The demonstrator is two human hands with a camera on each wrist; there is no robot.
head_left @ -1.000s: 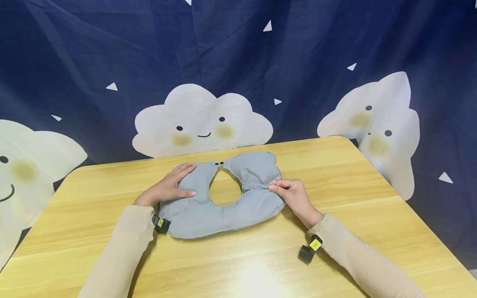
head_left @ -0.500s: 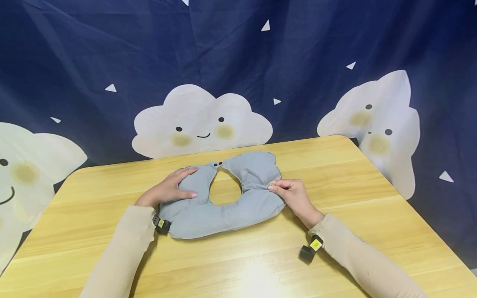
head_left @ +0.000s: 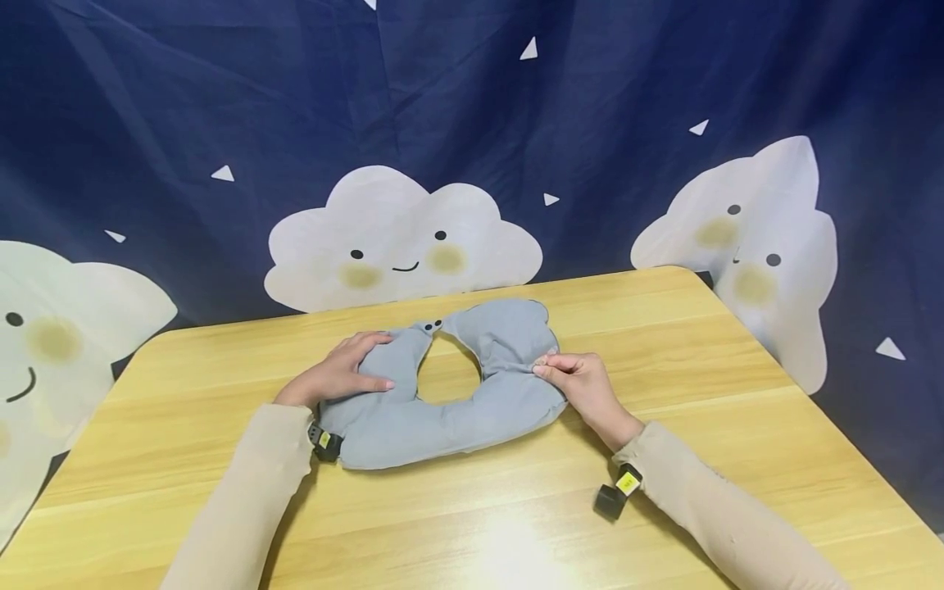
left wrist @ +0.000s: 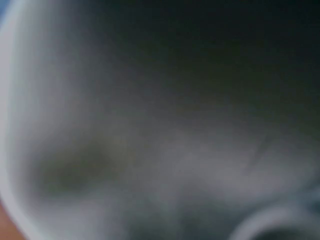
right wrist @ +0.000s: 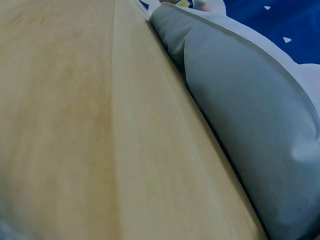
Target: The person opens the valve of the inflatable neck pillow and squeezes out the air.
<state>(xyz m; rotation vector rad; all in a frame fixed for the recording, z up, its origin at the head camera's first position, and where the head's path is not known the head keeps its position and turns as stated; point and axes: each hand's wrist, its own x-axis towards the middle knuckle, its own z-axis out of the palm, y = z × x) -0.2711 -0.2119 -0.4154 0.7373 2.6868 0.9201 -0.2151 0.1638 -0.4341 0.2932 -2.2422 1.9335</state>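
Note:
A grey inflatable neck pillow (head_left: 450,428) lies puffed up on the wooden table, its two ends meeting at a pair of dark snaps (head_left: 433,326) on the far side. My left hand (head_left: 341,373) rests on the pillow's left arm, thumb and fingers spread over the fabric. On the right arm, my right hand (head_left: 583,383) pinches a small clear valve (head_left: 542,361) between thumb and forefinger, and creases run out from that spot. The right wrist view shows the pillow's smooth grey side (right wrist: 245,100) along the tabletop. Blurred grey fills the left wrist view.
The light wood table (head_left: 413,533) has rounded far corners. Behind its far edge hangs a dark blue cloth (head_left: 457,106) printed with white smiling clouds. Each beige sleeve carries a small black wrist camera (head_left: 610,501).
The whole scene shifts very slightly in the head view. Both hands keep their places on the pillow, with no clear change in its shape.

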